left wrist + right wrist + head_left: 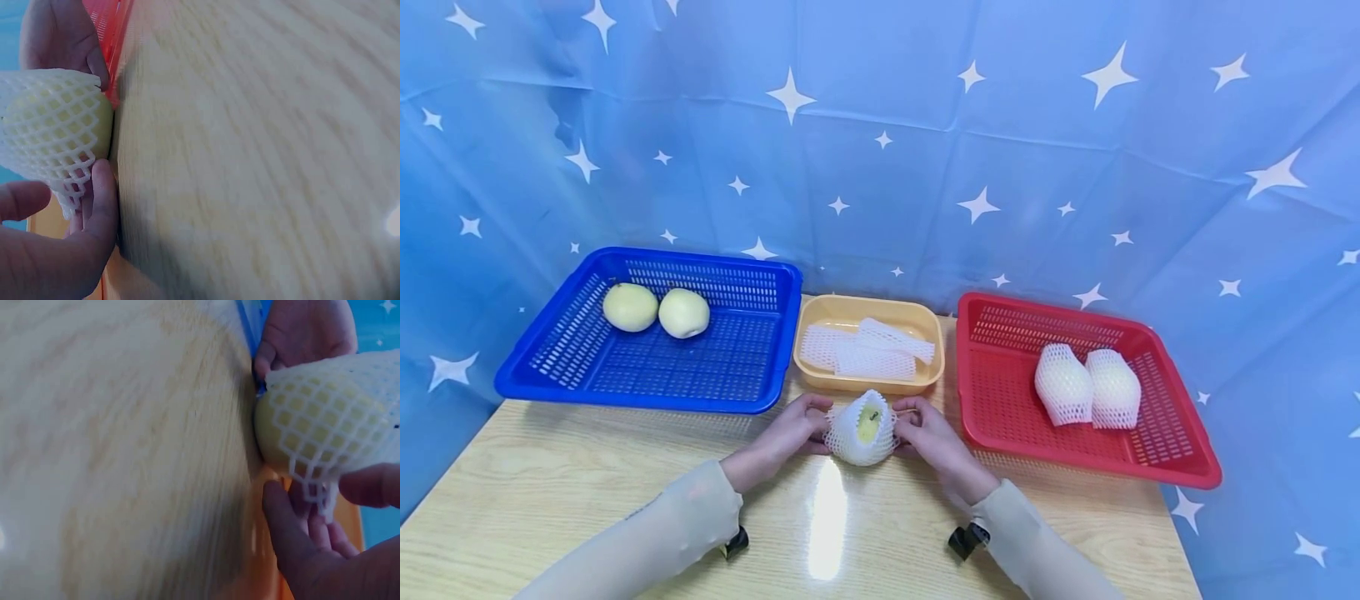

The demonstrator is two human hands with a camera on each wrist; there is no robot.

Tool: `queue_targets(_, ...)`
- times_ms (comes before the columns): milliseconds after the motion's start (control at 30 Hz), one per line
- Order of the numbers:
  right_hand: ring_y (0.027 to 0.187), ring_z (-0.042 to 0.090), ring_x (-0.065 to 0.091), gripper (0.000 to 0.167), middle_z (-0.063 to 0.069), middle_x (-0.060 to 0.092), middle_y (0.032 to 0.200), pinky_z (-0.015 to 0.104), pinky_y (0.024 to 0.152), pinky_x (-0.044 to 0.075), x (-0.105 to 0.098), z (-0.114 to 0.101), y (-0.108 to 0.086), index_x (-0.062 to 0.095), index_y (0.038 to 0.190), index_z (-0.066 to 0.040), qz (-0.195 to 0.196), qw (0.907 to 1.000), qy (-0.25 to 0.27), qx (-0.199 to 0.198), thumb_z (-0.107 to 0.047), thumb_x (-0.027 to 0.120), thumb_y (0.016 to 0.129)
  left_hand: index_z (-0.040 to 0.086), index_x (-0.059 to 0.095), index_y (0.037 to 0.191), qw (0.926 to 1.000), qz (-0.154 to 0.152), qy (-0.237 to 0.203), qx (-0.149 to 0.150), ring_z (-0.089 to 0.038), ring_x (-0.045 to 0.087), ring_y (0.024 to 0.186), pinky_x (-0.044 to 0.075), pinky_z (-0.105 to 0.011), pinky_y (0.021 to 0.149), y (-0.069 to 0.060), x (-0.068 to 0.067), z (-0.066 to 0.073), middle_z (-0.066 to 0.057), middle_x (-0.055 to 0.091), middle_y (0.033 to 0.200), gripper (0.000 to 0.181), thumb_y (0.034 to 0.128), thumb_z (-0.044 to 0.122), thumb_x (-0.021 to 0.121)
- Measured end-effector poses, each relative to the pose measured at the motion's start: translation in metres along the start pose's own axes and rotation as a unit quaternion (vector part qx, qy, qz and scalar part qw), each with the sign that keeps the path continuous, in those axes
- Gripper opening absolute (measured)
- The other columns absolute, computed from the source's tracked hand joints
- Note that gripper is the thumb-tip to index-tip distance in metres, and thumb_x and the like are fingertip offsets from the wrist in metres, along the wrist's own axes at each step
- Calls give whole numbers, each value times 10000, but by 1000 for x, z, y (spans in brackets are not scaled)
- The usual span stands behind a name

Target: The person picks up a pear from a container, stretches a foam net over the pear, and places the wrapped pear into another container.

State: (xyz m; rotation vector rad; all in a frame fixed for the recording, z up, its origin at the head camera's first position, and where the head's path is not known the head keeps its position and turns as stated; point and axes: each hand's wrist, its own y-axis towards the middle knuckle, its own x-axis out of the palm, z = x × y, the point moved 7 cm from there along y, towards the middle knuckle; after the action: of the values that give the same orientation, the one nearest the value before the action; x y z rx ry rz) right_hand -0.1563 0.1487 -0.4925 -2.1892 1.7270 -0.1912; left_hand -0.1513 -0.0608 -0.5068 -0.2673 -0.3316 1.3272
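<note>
The fruit [868, 428] is pale yellow-green with a short dark stem, and it's sitting on the wood-look surface [580, 475] just in front of the tan tray [865, 386]. It's got a white foam net [848, 446] around it, with the gap facing up so you can see the stem. From the wrist views, the bottom of the fruit pokes out bare below the net's edge.

Left hand [793, 429] is on one side, fingers part curled at the net's edge, with a bit of the mesh between thumb and fingers. One fingertip is right up by the bare lower part of the fruit. Right hand [932, 435] is doing pretty much the same on the other side, half-closed around a dangling corner of mesh. Can't really tell how hard either one is gripping.

Tray's got a few flat spare nets [876, 361] overlapping in it. Blue basket [632, 402] on the left has two bare fruits [630, 307] near its back, and the red basket [1003, 400] on the right has two netted fruits [1063, 385] snug together. Backdrop [880, 75] is a blue sheet with white stars. Light sleeves [677, 517], little black gadgets [967, 540] by both wrists.
</note>
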Motion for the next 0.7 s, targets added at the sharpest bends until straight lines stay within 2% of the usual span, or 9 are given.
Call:
queue_targets(133, 865, 175, 626, 343, 149, 638, 996, 412, 796, 613, -1, -6, -2, 499, 1296, 80, -116, 9982, -472, -364, 0, 573, 970, -106, 455, 1323, 9997, -85, 213, 122, -205, 621, 806, 617, -334, 726, 1, 0, 2, -162, 600, 988, 438, 906, -74, 585)
queue_targets(233, 858, 171, 615, 311, 141, 626, 974, 395, 775, 612, -1, -7, 0, 511, 1286, 72, -160, 9957, -755, -512, 0, 578, 992, -96, 451, 1289, 9989, -107, 423, 194, -186, 604, 756, 599, -297, 682, 2, 1, 3, -134, 594, 922, 379, 932, -90, 579)
queue_targets(367, 814, 159, 613, 325, 126, 633, 920, 341, 738, 596, 1, -8, 2, 511, 1275, 84, -210, 9902, -1183, -719, 32, 583, 963, -90, 455, 1251, 9966, -97, 714, 392, -176, 577, 726, 572, -293, 650, 4, 3, 5, -116, 576, 867, 345, 924, -102, 566)
queue_targets(467, 767, 140, 605, 342, 106, 640, 868, 280, 690, 565, 2, -11, 2, 519, 1243, 90, -220, 9807, -1705, -937, 55, 590, 910, -87, 476, 1224, 9927, -25, 1045, 595, -184, 572, 723, 571, -323, 632, 5, 4, 8, -122, 575, 866, 337, 904, -107, 578)
queue_targets(600, 736, 120, 563, 340, 45, 616, 830, 233, 641, 494, 3, -15, 3, 551, 1202, 57, -119, 9582, -2609, -1165, 52, 615, 868, -64, 525, 1189, 9797, 112, 1792, 895, -172, 575, 711, 577, -331, 592, 5, 4, 12, -104, 591, 869, 342, 863, -111, 616)
queue_targets(700, 736, 119, 548, 333, -1, 604, 833, 245, 639, 469, 3, -17, 3, 566, 1203, 21, -107, 9388, -3215, -1235, 25, 646, 880, -39, 550, 1173, 9618, 181, 2493, 1115, -148, 570, 686, 561, -300, 559, 4, 5, 15, -58, 600, 847, 363, 831, -108, 650)
